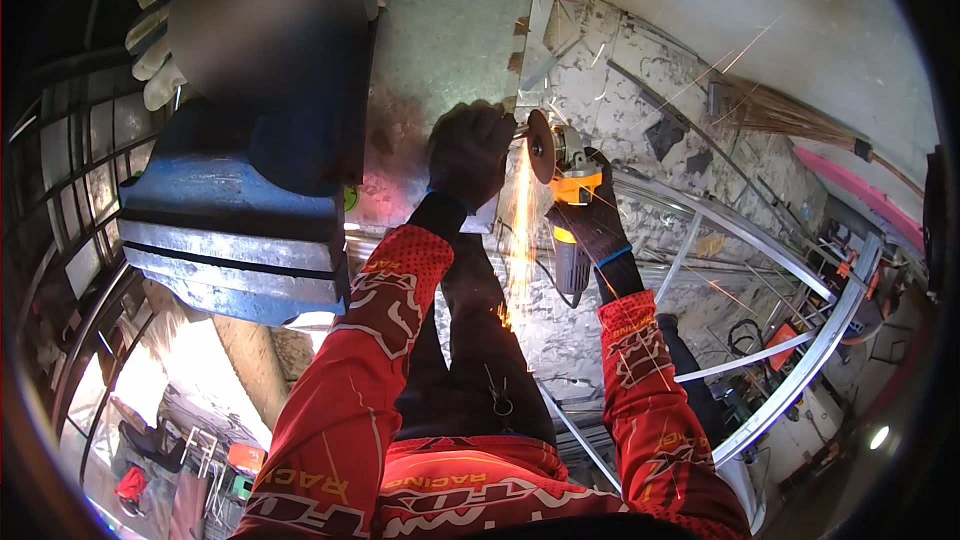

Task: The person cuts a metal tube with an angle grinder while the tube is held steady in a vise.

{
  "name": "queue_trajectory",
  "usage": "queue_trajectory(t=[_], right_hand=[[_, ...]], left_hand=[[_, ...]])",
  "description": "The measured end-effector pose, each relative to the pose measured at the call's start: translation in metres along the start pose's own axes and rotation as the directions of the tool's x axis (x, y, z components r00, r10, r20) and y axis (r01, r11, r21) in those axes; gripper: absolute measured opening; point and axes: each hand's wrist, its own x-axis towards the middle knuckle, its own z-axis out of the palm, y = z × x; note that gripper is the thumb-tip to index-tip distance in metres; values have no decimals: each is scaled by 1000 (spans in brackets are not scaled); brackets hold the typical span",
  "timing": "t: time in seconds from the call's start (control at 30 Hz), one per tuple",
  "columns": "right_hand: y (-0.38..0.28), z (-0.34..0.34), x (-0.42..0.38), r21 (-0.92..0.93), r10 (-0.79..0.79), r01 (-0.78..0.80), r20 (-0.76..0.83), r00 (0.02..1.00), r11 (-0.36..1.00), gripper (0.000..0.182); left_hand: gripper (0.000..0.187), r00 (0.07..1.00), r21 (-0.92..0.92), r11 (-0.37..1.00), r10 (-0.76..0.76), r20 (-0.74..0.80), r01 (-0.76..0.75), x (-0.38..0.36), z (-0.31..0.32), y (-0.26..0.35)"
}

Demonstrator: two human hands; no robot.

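**shopguy:** How far along is the cut? Landmark is the metal sheet (440, 50), standing up in front of the person.

**weldfan:** Still mid-grind I'd say, sparks (520, 230) pouring down from its lower right edge, and I can't spot a finished line. The sheet looks dull grey with rusty patches. The left hand (468, 155), gloved, is pressed closed on that edge. Just right of it, the right hand (592, 202) is clamped around the angle grinder (565, 190), disc touching the edge.
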Motion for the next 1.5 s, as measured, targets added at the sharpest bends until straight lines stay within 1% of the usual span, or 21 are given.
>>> queue_trajectory(t=[0.03, 0.07, 0.13, 0.17, 0.23, 0.27, 0.33, 0.47, 0.53, 0.57, 0.63, 0.77, 0.83, 0.87, 0.93, 0.97, 1.03, 1.17, 1.37, 1.43, 1.5], right_hand=[[0, 0, -1, 61, 30, -29, -3, 1000, 998, 104], [-1, 0, 0, 62, 29, -29, -3, 1000, 998, 104], [-2, 1, 2, -74, -16, 16, -9, 1000, 997, 104], [-3, 2, 1, -73, -17, 16, -9, 1000, 997, 104], [-5, 4, -2, 68, 7, -7, 6, 1000, 998, 105], [-3, 3, -1, 68, 6, -7, 6, 1000, 998, 105], [1, 0, 2, -27, -60, 60, 23, 998, 998, 104], [0, 2, 1, -71, -13, 13, -3, 1000, 997, 105], [1, 2, 2, 30, -26, 26, 17, 1000, 999, 105], [1, 1, 2, 29, -26, 26, 17, 1000, 999, 105], [0, -2, -1, -89, -11, 13, 15, 1000, 996, 105], [0, 0, -3, -109, 15, -16, -12, 1000, 994, 105], [0, 3, -6, 47, -8, 7, 8, 1000, 999, 104], [4, 1, -4, 48, -7, 7, 8, 1000, 999, 104], [11, -5, 2, -141, -75, 76, 13, 997, 987, 103], [9, -4, 0, -141, -76, 77, 12, 997, 987, 103], [6, 0, -3, 47, -23, 22, 31, 999, 999, 102], [2, -1, -4, 11, -7, 7, 24, 1000, 1000, 103], [5, -2, -3, 38, -5, 4, 24, 1000, 999, 103], [14, -5, 0, -171, -21, 20, -3, 1000, 985, 102], [22, -6, 2, -166, -53, 52, -2, 999, 985, 101]], left_hand=[[32, 1000, -4, 1000, -5, 7, 5, 0, 0, 0], [32, 1000, -8, 1000, -10, 15, 11, -1, 0, -1], [32, 1000, -6, 1000, -10, 16, 10, -1, 0, -1], [32, 1000, -4, 1000, -10, 18, 10, -1, 0, -1], [32, 1000, -7, 1000, -11, 19, 11, -1, 0, -1], [33, 1000, -10, 1000, -12, 21, 13, -1, 0, -1], [33, 1000, -5, 1000, -16, 17, 16, -2, 0, 0], [34, 999, -9, 1000, -29, 34, 30, -2, 1, -1], [34, 999, -6, 1000, -22, 23, 23, -3, 0, -2], [34, 1000, -4, 1000, -15, 12, 15, -2, 0, -1], [35, 1000, -3, 1000, -13, 12, 13, -1, -1, -1], [35, 999, -33, 999, -28, 31, 29, -1, -1, -1], [34, 1000, -27, 999, -23, 19, 24, -2, -1, 0], [34, 1000, -22, 1000, -18, 6, 18, -2, -1, 0], [34, 1000, -16, 1000, -15, 18, 15, -1, -1, 0], [34, 999, -9, 1000, -12, 30, 12, -1, -1, -1], [34, 999, -7, 1000, -14, 38, 14, -2, -1, -1], [34, 999, -13, 1000, -7, 47, 7, -3, 2, -4], [33, 999, -11, 1000, -27, 36, 27, -3, 0, -1], [33, 998, -12, 1000, -28, 51, 29, -2, -1, -1], [33, 997, -10, 999, -31, 68, 32, -2, 0, -2]])
